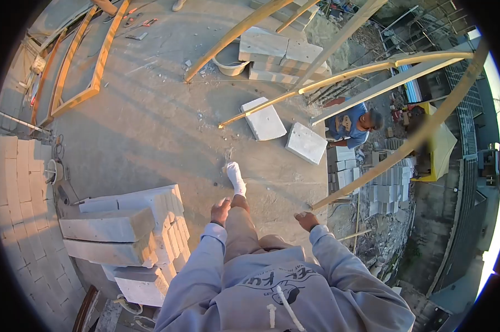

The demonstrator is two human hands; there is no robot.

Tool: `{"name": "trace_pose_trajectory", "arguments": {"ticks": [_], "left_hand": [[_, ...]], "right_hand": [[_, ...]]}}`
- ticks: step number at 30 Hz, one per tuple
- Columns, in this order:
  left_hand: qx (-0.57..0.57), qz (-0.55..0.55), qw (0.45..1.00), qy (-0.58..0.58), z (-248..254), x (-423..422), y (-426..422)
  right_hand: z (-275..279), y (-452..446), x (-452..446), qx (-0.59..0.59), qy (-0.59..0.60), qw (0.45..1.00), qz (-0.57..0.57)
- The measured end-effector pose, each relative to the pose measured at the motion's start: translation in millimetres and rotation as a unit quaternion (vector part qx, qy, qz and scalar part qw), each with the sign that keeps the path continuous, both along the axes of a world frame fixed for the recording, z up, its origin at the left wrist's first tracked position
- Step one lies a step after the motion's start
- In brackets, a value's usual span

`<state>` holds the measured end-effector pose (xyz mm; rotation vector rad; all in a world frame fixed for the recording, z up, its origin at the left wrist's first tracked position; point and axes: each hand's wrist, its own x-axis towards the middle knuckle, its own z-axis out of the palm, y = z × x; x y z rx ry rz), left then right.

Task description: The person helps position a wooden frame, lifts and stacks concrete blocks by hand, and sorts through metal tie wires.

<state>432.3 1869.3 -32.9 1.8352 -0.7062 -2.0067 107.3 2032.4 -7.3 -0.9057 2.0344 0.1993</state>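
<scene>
My left hand (220, 211) hangs beside my knee with its fingers curled in, and nothing shows in it. On the other side, my right hand (306, 221) is held loosely closed near the floor's edge, also with no object showing. A foot in a white sock (236, 178) is stretched forward on the concrete floor (167, 133). Left of my left hand stands a stack of white building blocks (106, 226). Ahead lie two single blocks, one a flat white block (263, 119) and the other a white block (306, 144) close to the edge.
Slanted wooden poles (366, 166) rise along the right edge, where the floor drops off. A person in a blue shirt (346, 126) is below, beside more blocks (391, 185). Farther off are a bucket (230, 67), a block pile (263, 45) and a wooden frame (75, 100). A block wall (26, 205) stands left.
</scene>
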Motion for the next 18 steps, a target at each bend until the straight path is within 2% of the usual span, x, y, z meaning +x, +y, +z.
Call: {"name": "trace_pose_trajectory", "arguments": {"ticks": [1,2,3,4,5,6,7,8,9,10,11,12,14,15,16,18], "left_hand": [[-0.009,-0.001,1.000,-0.007,-20.1,-19.3,-12.6],[-0.016,-0.001,1.000,-0.015,-40.2,-40.0,-25.8],[0.001,0.014,1.000,0.001,-33.6,-61.8,-46.4],[-0.018,0.008,1.000,0.009,-63.4,-79.6,-67.6],[-0.036,0.006,0.999,0.017,-103.0,-99.3,-85.7],[-0.043,-0.003,0.999,0.018,-140.6,-115.8,-85.8],[-0.033,-0.034,0.997,-0.064,-118.0,-134.1,-125.2],[0.015,-0.039,0.997,-0.057,-133.4,-149.6,-151.7],[0.000,-0.063,0.997,-0.052,-135.0,-167.3,-191.6],[-0.046,-0.004,0.999,-0.024,-213.0,-181.8,-195.0],[-0.033,-0.044,0.997,-0.054,-255.9,-194.1,-218.1],[-0.093,-0.046,0.990,-0.091,-302.3,-205.4,-231.6],[-0.078,-0.043,0.991,-0.098,-322.2,-232.8,-272.0],[-0.103,-0.054,0.988,-0.100,-354.8,-245.9,-280.7],[-0.127,-0.069,0.984,-0.100,-386.4,-256.8,-286.7],[-0.186,-0.178,0.958,-0.127,-442.7,-273.4,-284.8]], "right_hand": [[42.2,-32.7,2.1,0.022,-0.008,0.998,-0.057],[34.8,-48.5,-9.1,0.039,-0.041,0.996,-0.066],[36.5,-69.6,-13.5,0.048,-0.032,0.997,-0.060],[27.4,-90.0,-24.2,0.074,-0.051,0.995,-0.043],[-24.2,-91.2,-40.4,-0.103,0.038,0.994,0.017],[-74.6,-79.8,-57.9,-0.266,0.111,0.955,0.072],[-92.8,-107.1,-88.2,-0.069,-0.086,0.958,0.266],[-103.0,-138.6,-94.6,-0.033,-0.113,0.971,0.206],[-92.8,-201.6,-87.5,0.036,-0.084,0.991,-0.094],[-136.1,-216.1,-107.1,-0.014,-0.050,0.996,-0.067],[-182.1,-229.5,-132.2,-0.059,-0.055,0.995,-0.060],[-203.6,-267.1,-143.5,-0.038,-0.045,0.996,-0.071],[-277.6,-317.5,-175.3,-0.123,0.004,0.991,-0.048],[-308.5,-347.2,-186.5,-0.181,0.057,0.982,0.023],[-358.3,-364.0,-212.6,-0.303,0.061,0.943,0.124],[-430.8,-411.0,-259.5,-0.298,0.001,0.946,0.124]]}}
